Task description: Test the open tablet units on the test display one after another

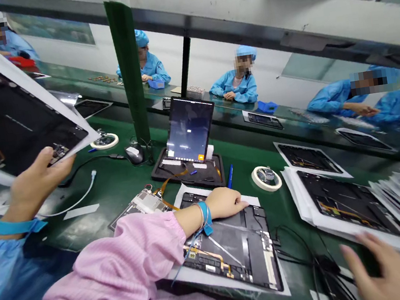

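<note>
My left hand (225,202), in a pink sleeve with a blue wrist strap, lies palm down on the top edge of an opened tablet (236,249), which rests on a white sheet in front of me. Its fingers are stretched out flat and hold nothing. My right hand (382,268) hovers at the bottom right, blurred, with its fingers spread above black cables (312,263) and nothing in it. At the left, a co-worker's hand (36,185) in a blue sleeve holds up another opened tablet (5,117) on a white sheet.
A lit tablet (189,129) stands upright in a black cradle (188,171). Near it lie a tape roll (266,178), a blue pen (229,176) and a small board with an orange flex cable (144,203). Stacked opened tablets on sheets (345,204) fill the right. People in blue work across the bench.
</note>
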### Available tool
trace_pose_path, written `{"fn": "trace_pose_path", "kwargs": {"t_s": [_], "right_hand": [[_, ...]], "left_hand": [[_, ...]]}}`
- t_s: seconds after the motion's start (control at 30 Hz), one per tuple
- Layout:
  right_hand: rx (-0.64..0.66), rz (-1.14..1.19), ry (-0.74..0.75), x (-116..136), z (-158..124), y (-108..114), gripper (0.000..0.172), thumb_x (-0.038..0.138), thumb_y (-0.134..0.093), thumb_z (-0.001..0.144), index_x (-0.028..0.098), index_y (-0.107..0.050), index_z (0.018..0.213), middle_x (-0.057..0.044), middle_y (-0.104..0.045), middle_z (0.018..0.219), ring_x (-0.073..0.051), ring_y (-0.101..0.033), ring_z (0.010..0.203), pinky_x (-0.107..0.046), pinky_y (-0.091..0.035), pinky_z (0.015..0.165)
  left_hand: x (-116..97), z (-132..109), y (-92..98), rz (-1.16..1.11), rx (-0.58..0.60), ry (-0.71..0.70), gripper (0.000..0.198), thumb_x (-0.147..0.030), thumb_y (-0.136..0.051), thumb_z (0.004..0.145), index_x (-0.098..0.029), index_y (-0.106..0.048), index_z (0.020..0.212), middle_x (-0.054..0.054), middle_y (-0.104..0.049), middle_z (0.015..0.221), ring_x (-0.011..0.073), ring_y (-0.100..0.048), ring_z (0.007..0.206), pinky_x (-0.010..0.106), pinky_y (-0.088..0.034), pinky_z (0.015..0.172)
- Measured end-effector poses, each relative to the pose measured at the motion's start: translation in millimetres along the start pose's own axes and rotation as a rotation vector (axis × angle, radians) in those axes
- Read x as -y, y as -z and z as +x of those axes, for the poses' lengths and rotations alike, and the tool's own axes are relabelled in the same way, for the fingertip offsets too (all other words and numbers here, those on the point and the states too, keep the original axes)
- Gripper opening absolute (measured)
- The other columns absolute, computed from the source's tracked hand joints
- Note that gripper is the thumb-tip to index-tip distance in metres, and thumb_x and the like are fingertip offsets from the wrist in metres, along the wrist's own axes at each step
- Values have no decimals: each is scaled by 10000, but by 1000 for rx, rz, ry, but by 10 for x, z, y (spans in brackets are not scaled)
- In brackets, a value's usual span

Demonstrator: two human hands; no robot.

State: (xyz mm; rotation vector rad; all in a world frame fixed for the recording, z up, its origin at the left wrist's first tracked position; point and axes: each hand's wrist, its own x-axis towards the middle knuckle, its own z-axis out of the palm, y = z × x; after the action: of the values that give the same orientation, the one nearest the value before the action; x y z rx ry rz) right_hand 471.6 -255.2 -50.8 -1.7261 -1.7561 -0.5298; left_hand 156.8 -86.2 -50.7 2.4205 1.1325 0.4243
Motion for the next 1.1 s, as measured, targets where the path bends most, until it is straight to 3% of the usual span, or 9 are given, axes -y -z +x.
{"fn": "trace_pose_path", "kwargs": {"t_s": [0.1,0.2,0.4,0.6,0.7,0.8,0.87,0.97,1.1], "right_hand": [[339,72,441,714,255,-146,276,295,-488,872,247,-550,1137,-67,-568,1228,-266,-539,1119,-460,-386,979],[437,28,604,1059,395,-286,297,134,-414,845,212,-556,1094,-79,-609,1155,-230,-570,1074,-496,-333,1019],[464,65,575,1007,391,-367,158,84,-410,810,197,-510,857,-80,-631,995,-208,-593,1015,-453,-413,966],[891,147,436,769,567,-243,76,153,-506,805,214,-478,768,-74,-609,1143,-229,-473,1220,-458,-372,1023],[975,174,364,793,920,-267,128,245,-571,798,214,-537,918,-93,-530,1285,-233,-483,1210,-381,-431,966],[779,1,425,1053,1333,-590,201,186,-430,880,186,-556,1037,-105,-570,1223,-197,-548,1118,-303,-434,918],[696,-154,487,1280,1534,-920,302,90,-376,862,155,-559,1094,-120,-633,1073,-204,-608,974,-292,-449,808],[676,-184,587,1489,1674,-1317,398,22,-410,791,134,-556,1144,-126,-652,929,-214,-625,805,-291,-414,683],[637,-138,720,1367,1718,-1334,121,115,-529,743,166,-611,815,-66,-637,731,-195,-601,698,-276,-373,646]], "left_hand": [[5,-7,-9,-1,-3,-1,418,-545,-429,855,-201,-648,766,34,-684,762,183,-622,734,247,-404,610],[9,-15,-7,4,-13,-13,419,-546,-421,858,-208,-647,755,28,-685,756,185,-620,734,251,-403,611],[27,-9,-3,-9,-13,-10,408,-544,-440,849,-201,-652,781,41,-690,791,187,-622,744,254,-405,615],[20,-38,-33,-37,-39,-22,381,-519,-455,853,-193,-633,767,43,-675,771,192,-614,744,277,-427,650],[-44,-63,130,-10,-200,-123,254,-428,-557,817,-183,-620,845,53,-664,887,209,-588,900,307,-440,778],[-5,-95,498,21,-451,-145,218,-376,-543,836,-182,-613,908,68,-645,959,218,-546,993,348,-420,882],[174,-138,790,10,-615,-35,217,-342,-474,872,-184,-616,919,65,-648,962,208,-551,983,349,-417,910],[668,-258,1148,45,-787,244,256,-262,-462,844,-161,-603,1032,84,-643,1062,222,-549,1038,356,-401,961],[1381,-460,1330,63,-675,612,447,-164,-530,715,-91,-570,1154,154,-619,1153,280,-545,1088,381,-417,949]]}}
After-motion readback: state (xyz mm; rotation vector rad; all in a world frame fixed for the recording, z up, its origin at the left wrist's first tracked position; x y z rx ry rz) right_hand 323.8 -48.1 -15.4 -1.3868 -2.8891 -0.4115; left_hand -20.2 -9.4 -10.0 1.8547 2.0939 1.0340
